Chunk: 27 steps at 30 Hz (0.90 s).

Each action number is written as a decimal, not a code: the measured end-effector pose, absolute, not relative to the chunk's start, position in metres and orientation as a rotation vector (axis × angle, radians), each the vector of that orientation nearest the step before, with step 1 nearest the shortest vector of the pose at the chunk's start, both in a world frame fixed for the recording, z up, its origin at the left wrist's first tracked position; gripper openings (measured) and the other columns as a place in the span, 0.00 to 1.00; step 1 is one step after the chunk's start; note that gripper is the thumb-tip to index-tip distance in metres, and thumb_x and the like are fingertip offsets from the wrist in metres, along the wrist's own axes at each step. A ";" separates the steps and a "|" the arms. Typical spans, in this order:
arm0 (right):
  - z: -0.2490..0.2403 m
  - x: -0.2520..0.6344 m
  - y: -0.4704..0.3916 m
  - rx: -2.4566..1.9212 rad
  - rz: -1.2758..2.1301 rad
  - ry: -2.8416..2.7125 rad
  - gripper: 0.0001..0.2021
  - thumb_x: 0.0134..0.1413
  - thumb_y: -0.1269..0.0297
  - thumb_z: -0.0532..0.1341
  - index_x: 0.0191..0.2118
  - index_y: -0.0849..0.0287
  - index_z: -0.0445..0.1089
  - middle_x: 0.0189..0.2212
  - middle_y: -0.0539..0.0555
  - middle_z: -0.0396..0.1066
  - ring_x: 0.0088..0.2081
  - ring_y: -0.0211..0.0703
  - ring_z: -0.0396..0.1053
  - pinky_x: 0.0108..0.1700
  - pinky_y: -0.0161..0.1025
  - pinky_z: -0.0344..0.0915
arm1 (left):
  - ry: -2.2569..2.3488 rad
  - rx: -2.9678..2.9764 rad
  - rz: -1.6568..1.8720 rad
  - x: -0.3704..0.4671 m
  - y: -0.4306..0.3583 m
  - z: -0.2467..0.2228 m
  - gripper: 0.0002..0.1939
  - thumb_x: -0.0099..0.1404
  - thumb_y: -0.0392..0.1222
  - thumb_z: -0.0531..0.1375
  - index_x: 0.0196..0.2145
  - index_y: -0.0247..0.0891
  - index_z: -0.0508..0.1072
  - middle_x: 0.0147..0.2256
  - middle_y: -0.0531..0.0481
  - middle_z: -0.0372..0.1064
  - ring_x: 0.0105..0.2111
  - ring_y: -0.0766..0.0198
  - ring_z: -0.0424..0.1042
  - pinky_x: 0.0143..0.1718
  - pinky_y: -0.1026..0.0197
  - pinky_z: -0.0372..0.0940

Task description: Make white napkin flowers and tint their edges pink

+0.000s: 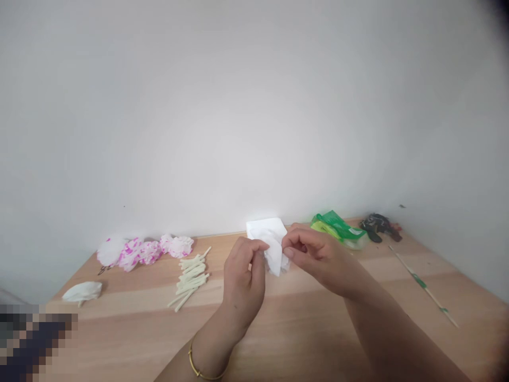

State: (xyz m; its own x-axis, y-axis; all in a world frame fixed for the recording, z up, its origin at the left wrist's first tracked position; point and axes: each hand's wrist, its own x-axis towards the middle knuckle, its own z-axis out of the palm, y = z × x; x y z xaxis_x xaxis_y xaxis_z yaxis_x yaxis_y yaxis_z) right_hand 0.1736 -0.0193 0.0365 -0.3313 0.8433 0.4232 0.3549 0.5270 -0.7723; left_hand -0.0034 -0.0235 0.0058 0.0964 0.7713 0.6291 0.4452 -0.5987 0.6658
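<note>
Between my two hands is a white tissue (273, 257), partly folded and with loose, thin layers hanging at its lower edge. My left hand (245, 276) pinches its left side between thumb and fingers. On the other side my right hand (314, 254) has thumb and forefinger pressed together at the tissue's edge. Just behind it, near the wall, lies a flat stack of white tissues (265, 224). The lower fingers of both hands are curled and partly hidden.
Pale green sticks (193, 278) lie piled left of my hands. Pink-and-white tissue flowers (145, 251) and a white tissue bundle (82, 291) are farther left. To the right are a green plastic packet (338, 227), a dark crumpled bundle (377, 227) and a thin stick (423, 286) with green wrapping.
</note>
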 end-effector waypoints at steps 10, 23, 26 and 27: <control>0.033 0.179 -0.019 -0.978 0.707 -1.794 0.06 0.60 0.64 0.55 0.35 0.56 0.68 0.30 0.51 0.67 0.33 0.40 0.65 0.35 0.38 0.63 | 0.725 1.009 1.240 0.005 -0.014 0.006 0.07 0.61 0.42 0.59 0.36 0.37 0.71 0.27 0.52 0.70 0.25 0.69 0.67 0.27 0.67 0.62; 0.023 0.179 -0.017 -0.964 0.947 -1.941 0.46 0.36 0.58 0.73 0.62 0.44 0.51 0.53 0.56 0.61 0.48 0.50 0.65 0.50 0.48 0.66 | 0.377 0.590 1.037 0.005 -0.014 0.007 0.13 0.59 0.40 0.61 0.42 0.33 0.74 0.40 0.42 0.74 0.35 0.58 0.73 0.31 0.62 0.66; 0.025 0.173 -0.021 -0.954 0.882 -1.937 0.41 0.41 0.58 0.71 0.61 0.46 0.53 0.49 0.55 0.63 0.46 0.48 0.66 0.50 0.47 0.66 | 0.305 0.582 0.994 0.004 -0.009 0.001 0.10 0.60 0.40 0.59 0.38 0.32 0.75 0.37 0.41 0.74 0.33 0.58 0.73 0.30 0.62 0.67; 0.026 0.172 -0.022 -0.932 0.871 -1.940 0.40 0.41 0.58 0.70 0.61 0.46 0.53 0.48 0.55 0.64 0.45 0.48 0.66 0.49 0.47 0.66 | 0.291 0.568 0.980 0.004 -0.007 0.000 0.10 0.60 0.40 0.59 0.37 0.32 0.75 0.36 0.42 0.74 0.33 0.58 0.73 0.30 0.62 0.67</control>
State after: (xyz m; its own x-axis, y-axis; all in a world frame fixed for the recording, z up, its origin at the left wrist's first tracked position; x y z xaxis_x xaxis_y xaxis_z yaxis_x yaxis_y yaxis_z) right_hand 0.1724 -0.0224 0.0262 -0.4111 0.8386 0.3574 0.2901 0.4920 -0.8208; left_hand 0.0038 -0.0075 -0.0002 0.5346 0.8449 0.0186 -0.6973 0.4286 0.5746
